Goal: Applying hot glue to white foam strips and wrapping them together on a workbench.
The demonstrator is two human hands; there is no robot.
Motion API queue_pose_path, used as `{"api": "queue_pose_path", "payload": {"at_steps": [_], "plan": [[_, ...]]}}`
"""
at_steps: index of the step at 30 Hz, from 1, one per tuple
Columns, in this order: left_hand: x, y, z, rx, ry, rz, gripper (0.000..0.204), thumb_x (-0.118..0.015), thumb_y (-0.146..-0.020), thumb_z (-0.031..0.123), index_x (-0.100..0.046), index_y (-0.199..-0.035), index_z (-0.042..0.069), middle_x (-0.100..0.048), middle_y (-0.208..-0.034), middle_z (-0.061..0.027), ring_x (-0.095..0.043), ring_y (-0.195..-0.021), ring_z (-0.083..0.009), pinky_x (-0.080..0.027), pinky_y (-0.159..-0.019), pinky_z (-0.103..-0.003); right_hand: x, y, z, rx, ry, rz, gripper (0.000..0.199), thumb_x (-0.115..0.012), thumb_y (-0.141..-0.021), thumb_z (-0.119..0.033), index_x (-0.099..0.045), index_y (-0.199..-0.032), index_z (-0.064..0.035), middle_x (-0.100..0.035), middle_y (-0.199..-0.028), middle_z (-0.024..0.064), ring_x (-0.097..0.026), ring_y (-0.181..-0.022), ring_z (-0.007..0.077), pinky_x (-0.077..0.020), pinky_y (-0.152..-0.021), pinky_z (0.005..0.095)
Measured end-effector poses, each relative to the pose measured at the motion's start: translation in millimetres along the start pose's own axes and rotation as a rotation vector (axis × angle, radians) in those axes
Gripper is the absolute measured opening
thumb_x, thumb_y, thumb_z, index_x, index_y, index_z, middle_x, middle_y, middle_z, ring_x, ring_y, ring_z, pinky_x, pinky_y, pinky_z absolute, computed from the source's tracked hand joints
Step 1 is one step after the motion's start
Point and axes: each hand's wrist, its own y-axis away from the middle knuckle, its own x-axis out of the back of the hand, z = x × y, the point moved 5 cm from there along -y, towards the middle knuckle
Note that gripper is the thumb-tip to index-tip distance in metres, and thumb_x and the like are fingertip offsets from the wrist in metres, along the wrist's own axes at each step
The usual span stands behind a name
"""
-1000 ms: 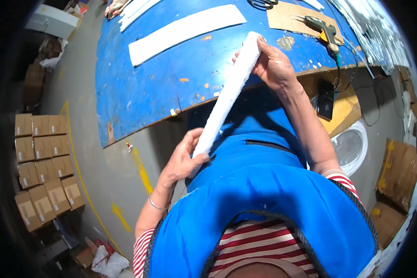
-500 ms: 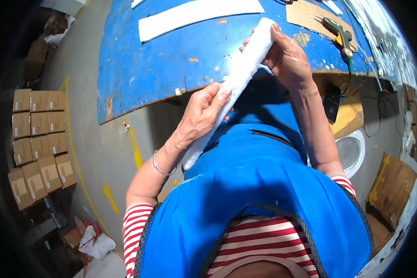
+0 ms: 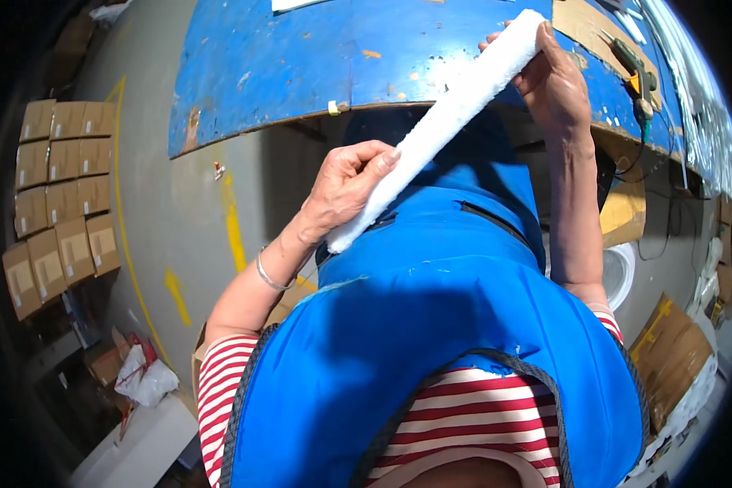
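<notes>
A long, narrow strip of fluffy white material slants across my front, its low end by my apron and its far end over the table. Near the lower part my left hand pinches its edge, thumb on top and the other fingers curled. My right hand grips the far end between thumb and fingers, with some fingertips showing past the strip's other side. The underside of the strip and the fingers beneath it are hidden.
Ahead is a worn blue table. A hot glue gun lies on cardboard at its right, beside a heap of shiny clear strips. Stacked brown boxes stand at the left. White rings lie at the lower right.
Both hands still hold the white strip; its far end and my right hand have shifted up and right. The view has tilted, so the flat white piece on the table is nearly out of sight.
</notes>
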Motion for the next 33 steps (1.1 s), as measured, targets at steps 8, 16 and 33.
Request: {"api": "queue_pose_path", "payload": {"at_steps": [8, 16, 33], "plan": [[2.0, 3.2, 18.4, -0.276, -0.335, 0.224, 0.016, -0.052, -0.088, 0.012, -0.052, -0.078, -0.001, -0.050, -0.064, -0.0098, -0.047, -0.057, -0.0165, -0.037, -0.052, -0.029, -14.9, 12.2, 14.3, -0.020, 0.097, -0.007, 0.049, -0.038, -0.094, -0.039, -0.046, -0.118, 0.0032, -0.062, -0.098, 0.0151, -0.063, -0.092, 0.0214, -0.0538, -0.076, 0.0300], [10.3, -5.1, 33.6, -0.310, -0.419, 0.335, 0.017, -0.050, -0.090, 0.014, -0.052, -0.082, -0.001, -0.055, -0.067, -0.0117, -0.053, -0.061, -0.0193, -0.041, -0.055, -0.031, -97.2, 62.5, 56.7, -0.415, 0.008, -0.405, 0.027, -0.056, -0.089, -0.023, -0.058, -0.101, 0.0008, -0.064, -0.084, 0.0100, -0.064, -0.078, 0.0138, -0.0533, -0.063, 0.0234], [7.0, 26.7, -1.1, 0.093, 0.209, 0.045, 0.038, -0.043, -0.094, 0.037, -0.054, -0.097, 0.001, -0.059, -0.074, -0.0045, -0.055, -0.061, -0.0071, -0.045, -0.054, -0.020, -102.4, 52.2, 59.2, -0.219, 0.071, -0.384, 0.035, -0.062, -0.085, -0.020, -0.053, -0.112, -0.0004, -0.062, -0.096, 0.0075, -0.061, -0.084, 0.0114, -0.0513, -0.069, 0.0216]]}}
